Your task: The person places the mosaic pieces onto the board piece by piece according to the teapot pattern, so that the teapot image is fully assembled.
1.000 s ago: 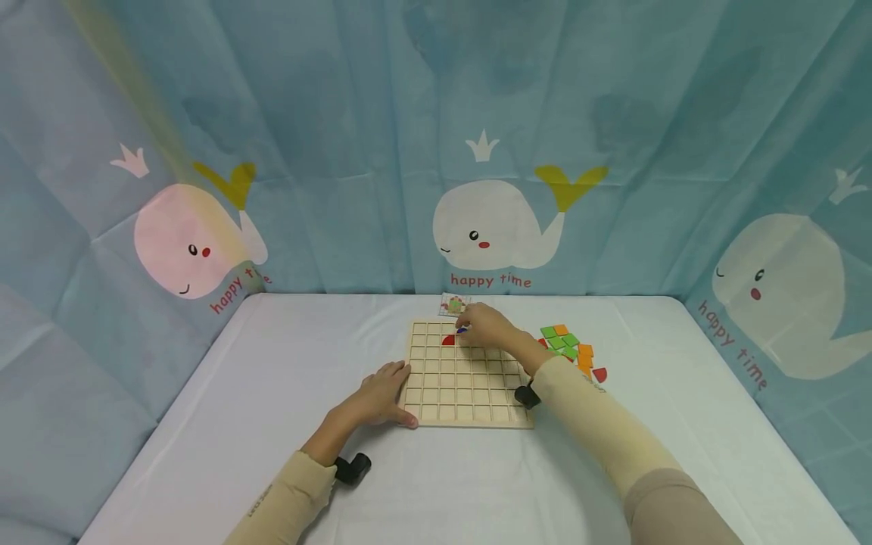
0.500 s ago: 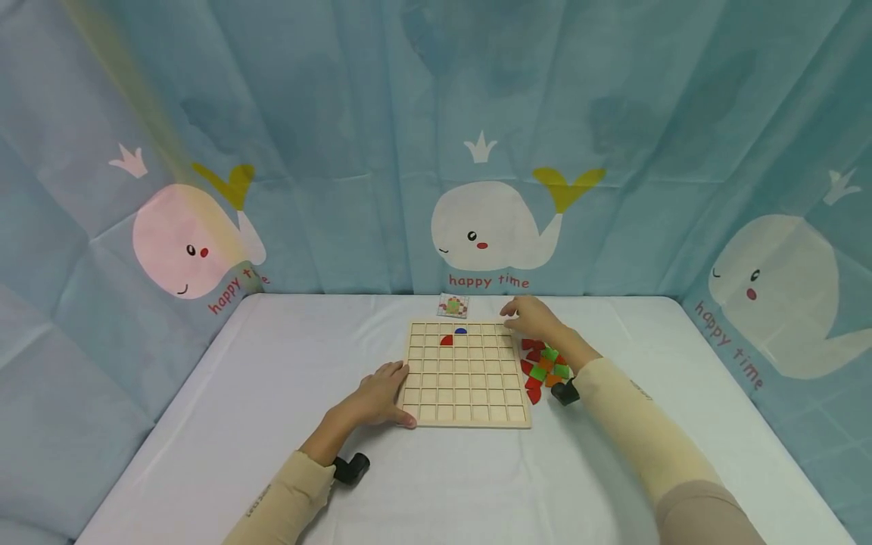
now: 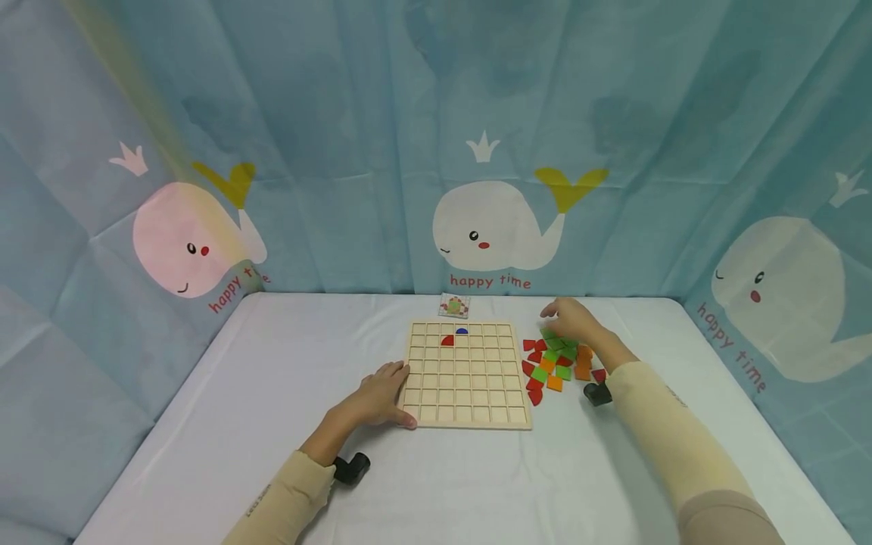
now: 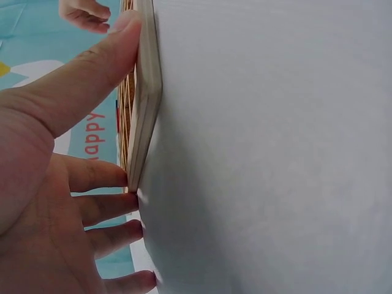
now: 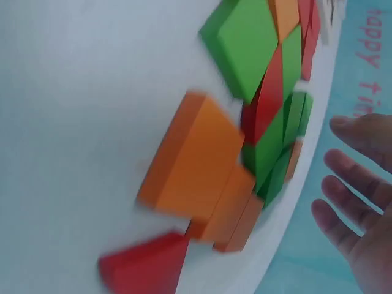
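Note:
My left hand (image 3: 375, 397) steadies a wooden grid board (image 3: 463, 382) at its near left corner. In the left wrist view the thumb (image 4: 92, 76) lies on the board's rim and spread fingers meet its side. A red quarter-round piece (image 3: 447, 341) and a blue half-round piece (image 3: 462, 331) sit in cells toward the board's far side. My right hand (image 3: 572, 318) hovers over the far end of a pile of colored tiles, fingers apart and holding nothing. In the right wrist view, green tiles (image 5: 245, 46), orange tiles (image 5: 193, 159) and a red tile (image 5: 147, 263) lie beside that hand.
A small printed pattern card (image 3: 454, 306) lies beyond the board's far edge. The white-covered table (image 3: 286, 356) ends against a blue curtain (image 3: 341, 151) with whale prints, which also encloses both sides.
My right hand has left the board's blue piece, now lying in its cell, and moved right to the far end of the tile pile. The left hand has stayed on the board.

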The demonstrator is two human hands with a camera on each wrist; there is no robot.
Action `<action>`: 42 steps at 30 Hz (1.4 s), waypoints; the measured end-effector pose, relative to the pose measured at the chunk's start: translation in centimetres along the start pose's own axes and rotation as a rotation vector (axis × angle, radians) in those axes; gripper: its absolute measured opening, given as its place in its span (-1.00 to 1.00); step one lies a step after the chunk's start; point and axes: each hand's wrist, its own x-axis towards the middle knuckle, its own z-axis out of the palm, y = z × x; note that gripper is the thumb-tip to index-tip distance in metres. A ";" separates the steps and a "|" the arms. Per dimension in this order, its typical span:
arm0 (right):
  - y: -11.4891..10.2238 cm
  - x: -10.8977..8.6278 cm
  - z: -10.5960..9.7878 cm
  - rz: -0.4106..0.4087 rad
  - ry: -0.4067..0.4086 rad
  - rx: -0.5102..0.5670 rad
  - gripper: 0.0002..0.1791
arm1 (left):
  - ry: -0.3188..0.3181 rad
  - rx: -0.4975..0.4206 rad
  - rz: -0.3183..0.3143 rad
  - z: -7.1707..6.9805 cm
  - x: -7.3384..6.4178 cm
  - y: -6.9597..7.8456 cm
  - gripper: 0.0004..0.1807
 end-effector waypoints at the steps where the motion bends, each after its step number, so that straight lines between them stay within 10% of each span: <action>1: 0.3 0.0 -0.1 0.012 -0.005 0.007 -0.64 | 0.001 -0.001 0.000 -0.1 0.0 0.0 0.18; 42: 2.6 -0.6 -0.2 0.068 -0.026 -0.049 -0.67 | 0.000 -0.012 -0.001 0.1 0.1 0.0 0.18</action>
